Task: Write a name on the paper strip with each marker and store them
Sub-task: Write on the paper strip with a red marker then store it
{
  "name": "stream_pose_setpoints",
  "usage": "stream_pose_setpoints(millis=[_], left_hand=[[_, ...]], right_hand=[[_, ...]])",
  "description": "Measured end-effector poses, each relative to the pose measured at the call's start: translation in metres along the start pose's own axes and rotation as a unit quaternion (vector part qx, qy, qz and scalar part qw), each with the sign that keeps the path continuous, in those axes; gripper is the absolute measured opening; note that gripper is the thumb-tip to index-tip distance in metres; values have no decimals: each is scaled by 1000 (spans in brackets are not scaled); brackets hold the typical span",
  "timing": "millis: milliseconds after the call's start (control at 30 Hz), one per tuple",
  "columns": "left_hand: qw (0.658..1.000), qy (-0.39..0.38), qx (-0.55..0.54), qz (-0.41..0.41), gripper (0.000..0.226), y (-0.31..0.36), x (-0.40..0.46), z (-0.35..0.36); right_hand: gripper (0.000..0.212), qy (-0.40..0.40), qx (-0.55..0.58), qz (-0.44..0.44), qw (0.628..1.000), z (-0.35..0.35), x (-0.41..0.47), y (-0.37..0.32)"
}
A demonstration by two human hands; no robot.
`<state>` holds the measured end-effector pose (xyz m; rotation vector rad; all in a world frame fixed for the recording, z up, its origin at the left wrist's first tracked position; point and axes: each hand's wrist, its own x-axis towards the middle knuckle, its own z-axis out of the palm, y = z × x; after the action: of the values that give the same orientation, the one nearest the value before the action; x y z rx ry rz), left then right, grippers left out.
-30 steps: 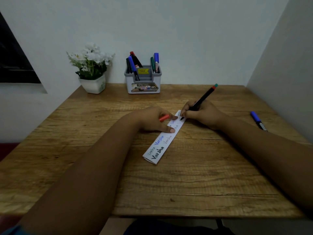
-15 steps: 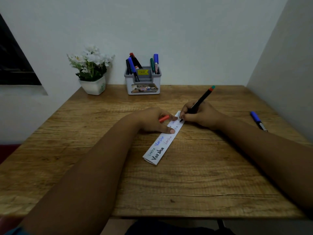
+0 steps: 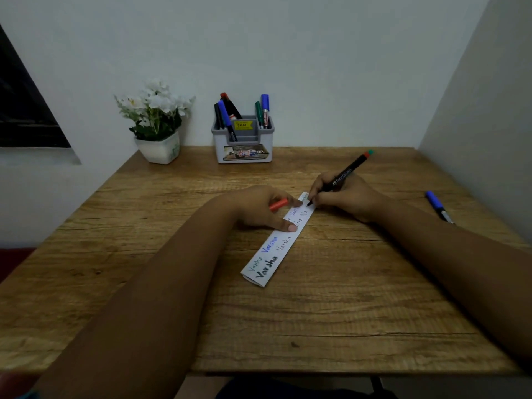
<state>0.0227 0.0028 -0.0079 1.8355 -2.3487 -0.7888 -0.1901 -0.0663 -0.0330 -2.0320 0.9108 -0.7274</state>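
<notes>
1. Head view, the fingers: the right hand (image 3: pixel 342 197) has its fingers pinched together round the barrel of a black Faber-Castell marker (image 3: pixel 341 177), low near the tip – a writing grip, judged to give control over small letters.
2. The left hand (image 3: pixel 264 210) does two jobs: its thumb and a fingertip press flat on the paper strip (image 3: pixel 276 243), while its other fingers curl round an orange-red cap (image 3: pixel 278 204). The press likely keeps the strip from sliding under the pen; holding the cap keeps it ready for closing.
3. The strip lies on the wooden desk (image 3: pixel 331 298) between the two hands, its long axis running diagonally from near-left to far-right. Several copies of "Varsha" already fill it, and a fresh "Va" sits beside the tip.
4. The marker's tip touches the strip near its far end; the barrel slants up and away to the right, its red-and-green end highest.
5. A blue marker (image 3: pixel 437 205) lies on the desk, well apart to the right – seemingly not yet stored. The grey pen holder (image 3: pixel 244 145) at the back wall holds the other markers upright, beside a white flower pot (image 3: pixel 159 148).
</notes>
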Motion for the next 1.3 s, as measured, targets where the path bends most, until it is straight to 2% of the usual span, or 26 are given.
stream_pose_setpoints(millis=[100, 333, 767, 933, 1300], left_hand=[[1000, -1, 1, -2, 68, 0, 0, 0], [1000, -1, 7, -4, 67, 1, -1, 0], [1000, -8, 13, 0, 68, -1, 2, 0], [1000, -10, 14, -3, 68, -2, 2, 0], [1000, -10, 10, -1, 67, 1, 0, -1]], right_hand=[[12, -7, -50, -6, 999, 1, 0, -2], [9, -6, -74, -4, 997, 3, 0, -4], [5, 3, -89, -3, 996, 2, 1, -2], [9, 12, -38, 13, 999, 3, 0, -2], [8, 22, -67, 15, 997, 3, 3, 0]])
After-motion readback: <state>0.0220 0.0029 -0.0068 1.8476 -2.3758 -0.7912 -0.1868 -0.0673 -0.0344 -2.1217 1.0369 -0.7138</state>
